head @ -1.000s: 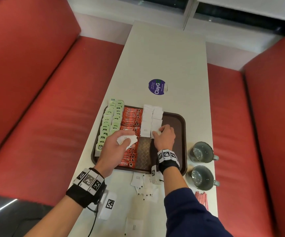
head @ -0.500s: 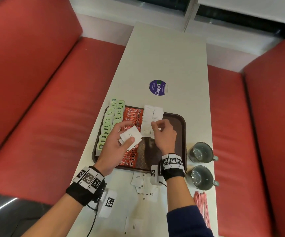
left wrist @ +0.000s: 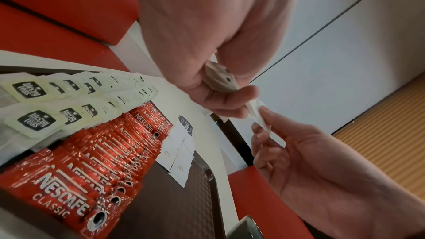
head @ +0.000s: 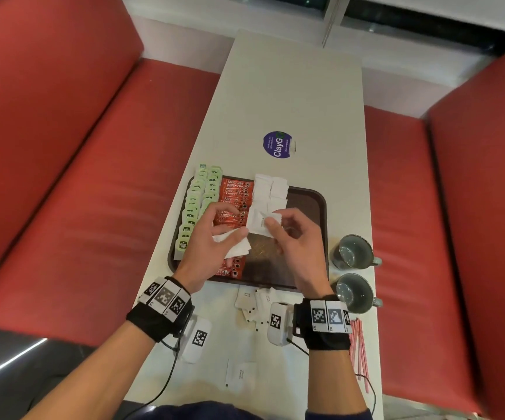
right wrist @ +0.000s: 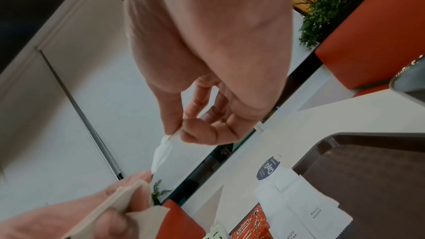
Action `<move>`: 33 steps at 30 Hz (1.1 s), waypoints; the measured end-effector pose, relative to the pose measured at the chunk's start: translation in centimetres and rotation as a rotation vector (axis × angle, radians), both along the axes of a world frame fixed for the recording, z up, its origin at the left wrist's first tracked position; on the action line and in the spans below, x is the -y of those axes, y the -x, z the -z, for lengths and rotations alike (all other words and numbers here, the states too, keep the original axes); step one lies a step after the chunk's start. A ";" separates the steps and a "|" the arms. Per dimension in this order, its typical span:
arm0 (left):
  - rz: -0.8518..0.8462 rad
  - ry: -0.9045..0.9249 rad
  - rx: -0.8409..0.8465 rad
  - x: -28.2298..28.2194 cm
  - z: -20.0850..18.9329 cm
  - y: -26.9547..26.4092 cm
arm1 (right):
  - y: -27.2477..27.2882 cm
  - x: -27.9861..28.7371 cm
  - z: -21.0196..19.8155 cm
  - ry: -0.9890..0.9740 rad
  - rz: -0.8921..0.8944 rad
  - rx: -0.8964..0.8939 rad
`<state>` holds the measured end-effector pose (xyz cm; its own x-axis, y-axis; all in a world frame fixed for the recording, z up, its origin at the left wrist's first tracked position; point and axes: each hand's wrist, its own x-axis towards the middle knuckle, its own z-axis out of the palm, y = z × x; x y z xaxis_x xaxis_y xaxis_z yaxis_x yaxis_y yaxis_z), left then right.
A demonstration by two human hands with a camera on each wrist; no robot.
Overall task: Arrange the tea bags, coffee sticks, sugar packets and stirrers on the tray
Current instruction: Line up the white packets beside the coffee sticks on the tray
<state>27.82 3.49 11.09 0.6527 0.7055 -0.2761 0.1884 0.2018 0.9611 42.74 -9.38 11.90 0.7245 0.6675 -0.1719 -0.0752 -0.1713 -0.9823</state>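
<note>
A brown tray (head: 313, 197) holds two rows of green tea bags (head: 196, 204), a row of red coffee sticks (head: 234, 194) and white sugar packets (head: 270, 189). Above the tray, my left hand (head: 230, 227) grips a small stack of sugar packets (head: 237, 248). My right hand (head: 275, 219) pinches a single sugar packet (head: 259, 225) between thumb and finger, right beside the stack. The right wrist view shows that packet (right wrist: 163, 152) hanging from the right fingertips (right wrist: 174, 130), its lower end at the left hand (right wrist: 128, 197). Red-and-white stirrers (head: 358, 344) lie on the table at the near right.
Several loose sugar packets (head: 252, 303) lie on the white table just in front of the tray, and one more (head: 240, 375) lies nearer me. Two grey cups (head: 352, 251) stand right of the tray. Red benches flank the table. A purple sticker (head: 278, 144) lies beyond the tray.
My right hand left the packet row on the tray, rose toward the left hand and now pinches one packet at the stack. The left hand lifted slightly and turned its stack toward the right.
</note>
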 end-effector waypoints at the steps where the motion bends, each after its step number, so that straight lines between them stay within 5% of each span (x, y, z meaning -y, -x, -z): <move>1: 0.001 0.004 -0.004 0.0 0.0 0.1 | 0.0 0.2 -0.2 -0.011 0.018 -0.003; 10: 0.077 0.165 0.015 0.5 0.0 -0.6 | 0.7 0.6 -0.8 0.005 0.036 0.000; 24: 0.031 0.011 0.019 0.8 0.6 -0.7 | 1.0 1.1 -0.2 -0.069 0.029 -0.101; 30: 0.007 -0.090 -0.045 0.5 0.5 -0.7 | 0.4 0.9 -0.1 0.001 0.091 0.054; 33: 0.138 -0.150 -0.057 0.7 0.1 -1.0 | 0.7 0.7 -0.1 0.064 0.022 0.131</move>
<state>28.80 2.75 11.00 0.7322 0.6467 -0.2134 0.2590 0.0254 0.9656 42.05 -10.07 11.98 0.7576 0.6422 -0.1168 0.0482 -0.2334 -0.9712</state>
